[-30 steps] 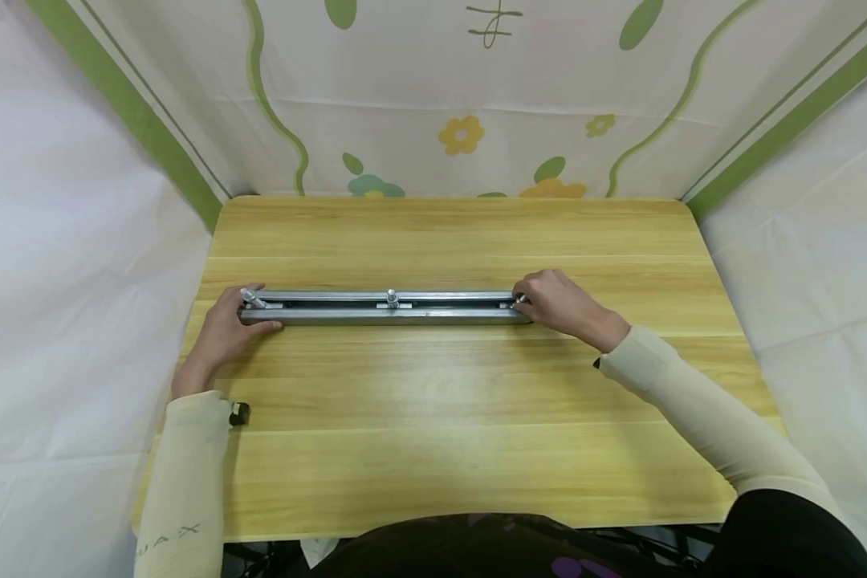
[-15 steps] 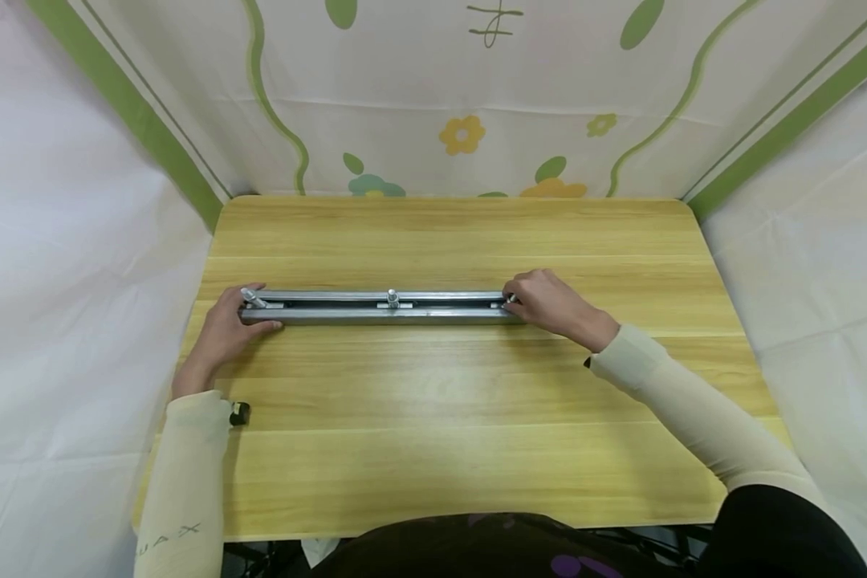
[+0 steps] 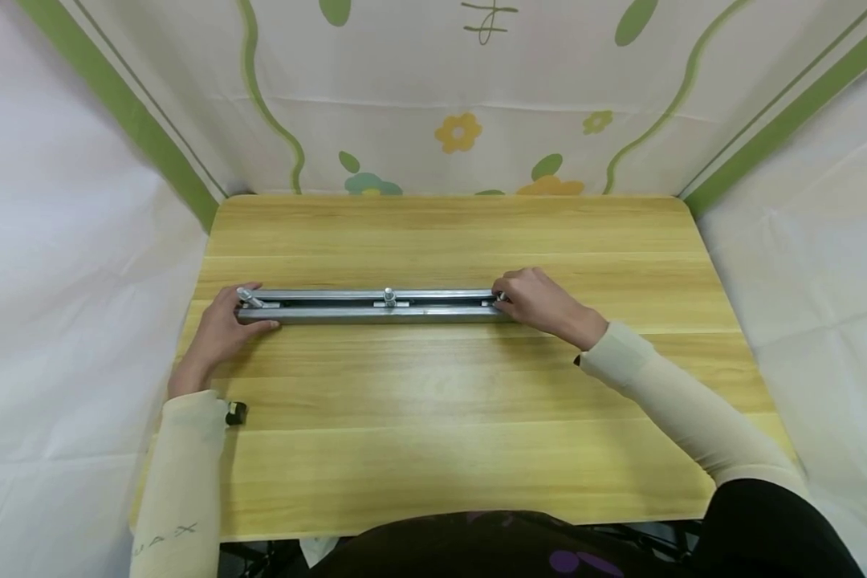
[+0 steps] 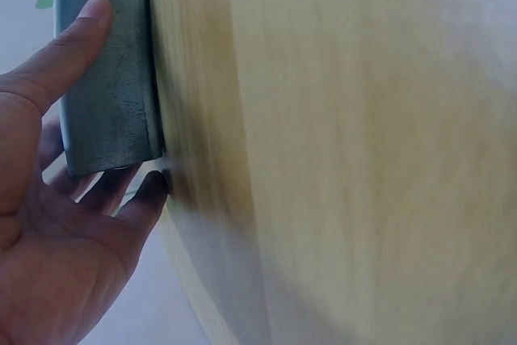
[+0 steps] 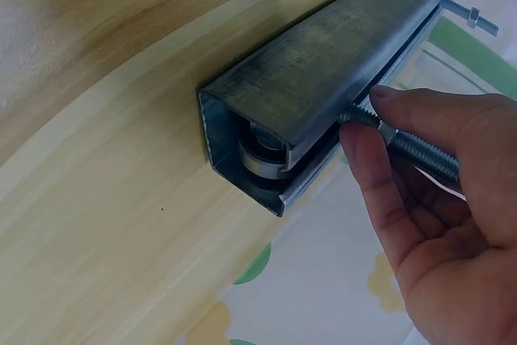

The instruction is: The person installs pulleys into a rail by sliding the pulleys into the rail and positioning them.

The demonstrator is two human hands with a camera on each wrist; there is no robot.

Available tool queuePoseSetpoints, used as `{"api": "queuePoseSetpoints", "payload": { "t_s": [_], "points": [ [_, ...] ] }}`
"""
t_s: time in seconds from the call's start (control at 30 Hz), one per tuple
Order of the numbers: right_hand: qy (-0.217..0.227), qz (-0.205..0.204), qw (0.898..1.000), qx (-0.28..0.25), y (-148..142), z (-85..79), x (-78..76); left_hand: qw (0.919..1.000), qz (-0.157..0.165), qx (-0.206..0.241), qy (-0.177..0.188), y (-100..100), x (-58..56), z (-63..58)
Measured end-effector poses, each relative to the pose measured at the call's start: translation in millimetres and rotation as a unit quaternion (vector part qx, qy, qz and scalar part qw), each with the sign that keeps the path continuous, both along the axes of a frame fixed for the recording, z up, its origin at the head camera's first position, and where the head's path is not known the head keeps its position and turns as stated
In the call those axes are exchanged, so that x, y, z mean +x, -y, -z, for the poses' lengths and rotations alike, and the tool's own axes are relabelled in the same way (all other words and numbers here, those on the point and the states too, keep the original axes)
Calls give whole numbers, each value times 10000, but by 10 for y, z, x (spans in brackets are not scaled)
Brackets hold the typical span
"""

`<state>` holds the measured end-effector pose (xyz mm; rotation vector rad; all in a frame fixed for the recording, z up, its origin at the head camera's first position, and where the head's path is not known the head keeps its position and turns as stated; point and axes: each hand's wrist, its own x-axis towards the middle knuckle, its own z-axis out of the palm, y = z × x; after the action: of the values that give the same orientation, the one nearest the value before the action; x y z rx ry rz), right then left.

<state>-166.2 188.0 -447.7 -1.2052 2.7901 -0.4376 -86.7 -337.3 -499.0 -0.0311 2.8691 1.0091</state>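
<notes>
A long steel C-channel track (image 3: 325, 316) lies across the table, its slot facing up. My left hand (image 3: 220, 327) holds the track's left end; in the left wrist view the thumb (image 4: 85, 26) lies along the side wall and the fingers curl round the end. With thumb and forefinger, my right hand (image 3: 543, 307) pinches the threaded bolt (image 5: 424, 157) of a roller trolley near the other end. A trolley wheel (image 5: 265, 159) shows inside the open channel end. Two more bolts stand from the slot, a middle bolt (image 3: 389, 298) and a tilted left bolt (image 3: 249, 298).
The wooden table (image 3: 433, 449) has rounded back corners. Behind it hangs a white printed curtain (image 3: 405, 72), and more white cloth (image 3: 79, 241) closes off both sides. A small black device (image 3: 236, 413) sits at the left sleeve's cuff.
My right hand has moved left along the track with the bolt, bringing that trolley closer to the middle one. My left hand keeps its hold on the track's end.
</notes>
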Motion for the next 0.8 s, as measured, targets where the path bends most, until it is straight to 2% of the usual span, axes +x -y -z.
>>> {"api": "queuePoseSetpoints", "payload": {
  "t_s": [0.3,0.57,0.7,0.8],
  "points": [
    [30,72,9999,-97,19,19,6,9999,13,-44,117,22,3,-15],
    [-10,184,9998,-60,-23,-26,7,9998,159,-8,80,10,1,-32],
    [-109,314,9994,91,-82,-66,11,9998,160,129,-26,-20,33,-61],
    [-192,403,9987,227,-159,-83,24,9993,204,158,-275,-51,71,-127]
  ]
}}
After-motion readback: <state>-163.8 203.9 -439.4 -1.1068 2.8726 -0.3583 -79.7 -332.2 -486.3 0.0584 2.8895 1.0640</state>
